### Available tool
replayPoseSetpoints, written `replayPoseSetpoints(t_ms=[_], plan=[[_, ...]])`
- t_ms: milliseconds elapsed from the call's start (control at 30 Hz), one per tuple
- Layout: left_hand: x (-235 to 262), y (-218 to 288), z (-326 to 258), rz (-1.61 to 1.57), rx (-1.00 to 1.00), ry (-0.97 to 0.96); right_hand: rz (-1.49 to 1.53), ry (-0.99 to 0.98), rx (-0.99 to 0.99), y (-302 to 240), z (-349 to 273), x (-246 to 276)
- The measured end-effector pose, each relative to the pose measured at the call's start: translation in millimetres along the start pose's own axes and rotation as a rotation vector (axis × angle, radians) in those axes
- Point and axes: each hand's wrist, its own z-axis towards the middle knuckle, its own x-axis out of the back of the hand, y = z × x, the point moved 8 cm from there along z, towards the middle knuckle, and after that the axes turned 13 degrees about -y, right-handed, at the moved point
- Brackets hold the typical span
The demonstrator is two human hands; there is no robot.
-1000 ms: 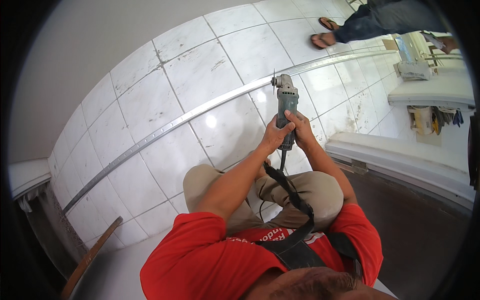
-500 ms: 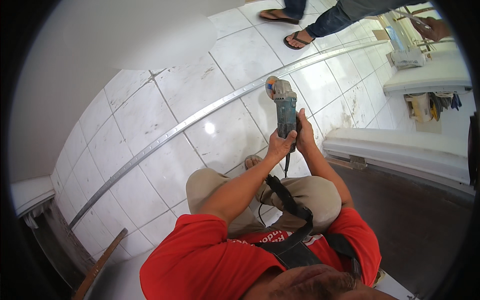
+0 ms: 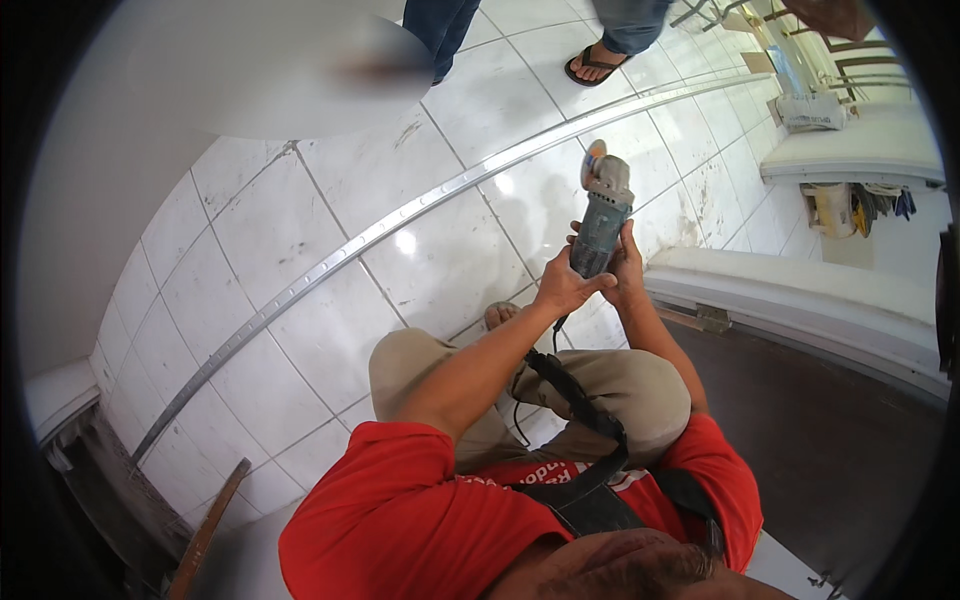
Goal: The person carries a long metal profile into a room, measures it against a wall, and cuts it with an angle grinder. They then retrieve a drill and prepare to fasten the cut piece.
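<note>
An angle grinder (image 3: 603,222), dusty teal and grey with an orange-brown disc (image 3: 593,165), is held over the tiled floor in front of my knees. Its disc points away from me. My left hand (image 3: 568,285) is wrapped round the rear of the body from the left. On the other side my right hand (image 3: 627,268) grips it, with part of the fingers hidden behind the tool. The power cord (image 3: 557,335) hangs from its back end. Beyond the grinder, a long perforated metal profile (image 3: 375,235) lies slantwise across the white tiles.
A person in jeans and flip-flops (image 3: 597,68) stands past the profile. To the right are a white ledge (image 3: 790,290), a white shelf (image 3: 850,150) and a hanging bucket (image 3: 832,212). A wooden stick (image 3: 208,530) leans at the lower left.
Both hands have moved slightly right with the grinder, which is now tilted more to the right. The other person's legs have shifted, one foot going left.
</note>
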Motion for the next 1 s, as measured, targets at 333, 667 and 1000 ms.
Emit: replayPoseSetpoints(t_ms=[333,667,1000], plan=[[3,13,7,0.123,0.035,-0.028,0.101,0.036,0.041,-5,2,10],[-9,2,9,0.092,0.117,-0.036,0.108,0.216,-0.04,6,6,34],[5,-14,10,0.371,0.263,-0.031,-0.092,0.358,0.009,14,14,32]])
